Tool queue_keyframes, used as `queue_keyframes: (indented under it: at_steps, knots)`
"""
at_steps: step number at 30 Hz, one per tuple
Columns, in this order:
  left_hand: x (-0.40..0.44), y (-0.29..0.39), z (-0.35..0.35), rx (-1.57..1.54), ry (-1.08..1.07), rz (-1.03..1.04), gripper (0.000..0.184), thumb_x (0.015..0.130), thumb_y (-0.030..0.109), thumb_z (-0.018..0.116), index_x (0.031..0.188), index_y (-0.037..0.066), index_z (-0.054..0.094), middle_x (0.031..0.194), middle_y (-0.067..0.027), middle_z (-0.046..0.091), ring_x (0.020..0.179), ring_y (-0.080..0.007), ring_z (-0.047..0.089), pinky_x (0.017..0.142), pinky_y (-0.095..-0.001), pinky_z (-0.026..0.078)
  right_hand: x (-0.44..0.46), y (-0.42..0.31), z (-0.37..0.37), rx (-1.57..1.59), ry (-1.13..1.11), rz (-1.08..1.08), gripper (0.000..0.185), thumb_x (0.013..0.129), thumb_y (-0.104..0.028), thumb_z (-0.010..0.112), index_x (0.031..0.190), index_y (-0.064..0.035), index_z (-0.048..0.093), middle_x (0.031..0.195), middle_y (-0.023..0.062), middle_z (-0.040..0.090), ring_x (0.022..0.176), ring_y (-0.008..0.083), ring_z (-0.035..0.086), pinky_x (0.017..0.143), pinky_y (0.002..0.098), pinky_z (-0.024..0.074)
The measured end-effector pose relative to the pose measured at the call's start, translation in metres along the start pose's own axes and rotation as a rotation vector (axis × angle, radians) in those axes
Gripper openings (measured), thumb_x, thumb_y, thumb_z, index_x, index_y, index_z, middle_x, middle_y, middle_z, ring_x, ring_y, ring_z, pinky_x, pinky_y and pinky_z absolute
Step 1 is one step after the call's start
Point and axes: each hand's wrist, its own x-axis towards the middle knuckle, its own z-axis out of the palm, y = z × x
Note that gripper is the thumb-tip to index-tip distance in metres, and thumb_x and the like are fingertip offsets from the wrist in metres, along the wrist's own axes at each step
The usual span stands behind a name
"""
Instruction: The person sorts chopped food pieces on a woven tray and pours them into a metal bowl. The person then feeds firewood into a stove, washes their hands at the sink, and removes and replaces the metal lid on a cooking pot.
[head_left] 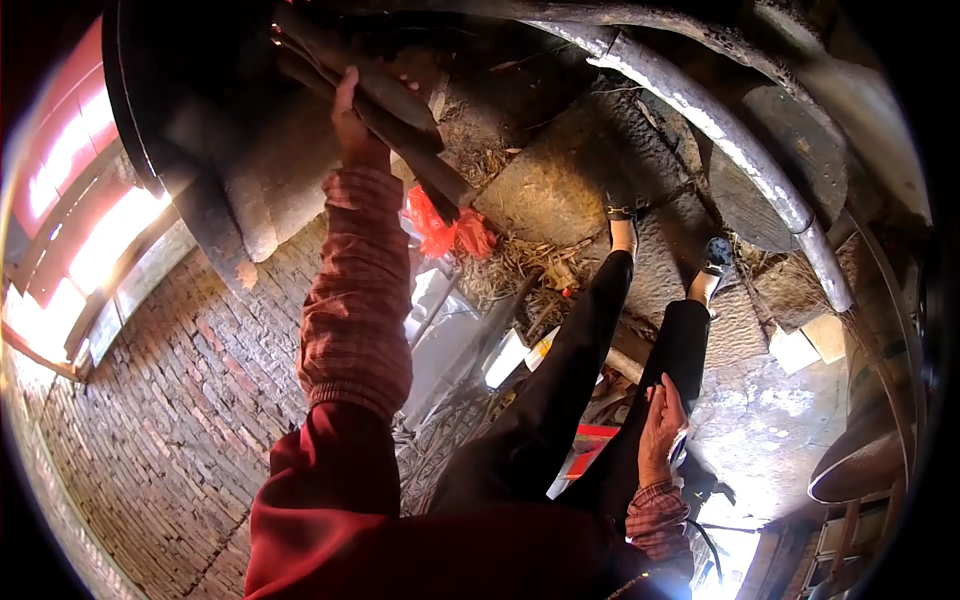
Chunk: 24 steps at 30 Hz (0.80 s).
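My left hand (358,125) is stretched far forward at the upper left, closed round several long pieces of firewood (415,150). The thumb lies on the near side and fingertips show beyond the wood. Small orange glowing spots show by the far ends of the wood, in deep shadow. Low on the right, my right hand (660,425) is held beside my right leg with its fingers closed together. Something small and dark shows at its fingertips, too small to name. A red plastic bag (445,225) lies just below the near ends of the firewood.
Dry straw and twigs (530,265) litter the floor between the bag and my feet. A brick wall (190,400) runs along the left. A pale curved pole (720,130) and a round wooden board (780,170) stand at the upper right. Sticks (480,330) lie beside my legs.
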Motion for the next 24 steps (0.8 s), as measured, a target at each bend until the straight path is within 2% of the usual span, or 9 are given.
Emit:
queue_keyframes:
  at_steps: [2,5,8,11,14,20,24]
  knots:
    - [0.008,0.004,-0.001,0.002,-0.010,0.008,0.051,0.084,0.042,0.055,0.111,-0.001,0.050,0.090,-0.0172,0.060,0.083,-0.0305,0.059,0.080,-0.0387,0.049,0.000,-0.003,0.000,-0.017,-0.032,0.036,0.028,0.095,-0.015,0.048,0.117,0.0008,0.055,0.088,0.0103,0.063,0.081,0.0166,0.062,0.075,0.0292,0.0504]
    - [0.014,0.008,-0.002,0.033,0.042,0.034,0.050,0.084,0.042,0.056,0.113,0.001,0.049,0.091,-0.0166,0.060,0.084,-0.0300,0.059,0.081,-0.0389,0.049,0.000,-0.003,0.001,-0.041,-0.017,0.004,0.028,0.095,-0.015,0.048,0.117,0.0011,0.055,0.086,0.0105,0.063,0.078,0.0176,0.062,0.072,0.0293,0.0506]
    - [0.022,0.011,-0.014,0.007,-0.019,-0.007,0.047,0.085,0.040,0.055,0.111,0.002,0.051,0.092,-0.0170,0.059,0.085,-0.0302,0.059,0.082,-0.0396,0.049,-0.001,-0.008,0.002,-0.052,-0.019,0.039,0.029,0.095,-0.016,0.048,0.117,0.0010,0.055,0.086,0.0099,0.063,0.078,0.0167,0.062,0.071,0.0285,0.0500]
    - [0.028,0.013,-0.001,0.026,0.159,-0.002,0.042,0.087,0.037,0.053,0.111,0.003,0.052,0.097,-0.0158,0.060,0.089,-0.0289,0.058,0.083,-0.0392,0.048,-0.001,0.003,0.004,-0.051,-0.003,-0.011,0.025,0.092,-0.010,0.050,0.115,0.0002,0.057,0.089,0.0160,0.065,0.080,0.0219,0.065,0.073,0.0303,0.0535]
    - [0.048,0.033,-0.007,0.120,0.255,0.075,0.044,0.080,0.033,0.063,0.114,0.006,0.054,0.103,-0.0079,0.060,0.088,-0.0242,0.058,0.079,-0.0369,0.049,-0.004,0.006,0.004,0.051,0.015,0.014,0.026,0.092,-0.010,0.050,0.115,0.0005,0.057,0.089,0.0164,0.065,0.080,0.0222,0.066,0.073,0.0311,0.0536]
    - [0.168,0.094,-0.116,0.441,0.171,0.066,0.049,0.076,0.031,0.067,0.118,0.011,0.053,0.102,-0.0036,0.059,0.091,-0.0181,0.056,0.075,-0.0350,0.049,0.000,-0.008,0.004,-0.053,-0.022,0.026,0.026,0.092,-0.010,0.051,0.115,0.0009,0.057,0.093,0.0175,0.066,0.082,0.0230,0.066,0.074,0.0315,0.0536]
    - [0.119,0.094,-0.059,0.585,0.199,0.215,0.051,0.074,0.031,0.070,0.119,0.015,0.053,0.103,-0.0026,0.057,0.090,-0.0183,0.055,0.069,-0.0351,0.049,0.001,-0.006,0.007,-0.057,-0.007,0.034,0.025,0.092,-0.009,0.051,0.114,0.0010,0.058,0.093,0.0178,0.066,0.083,0.0231,0.066,0.074,0.0306,0.0538]
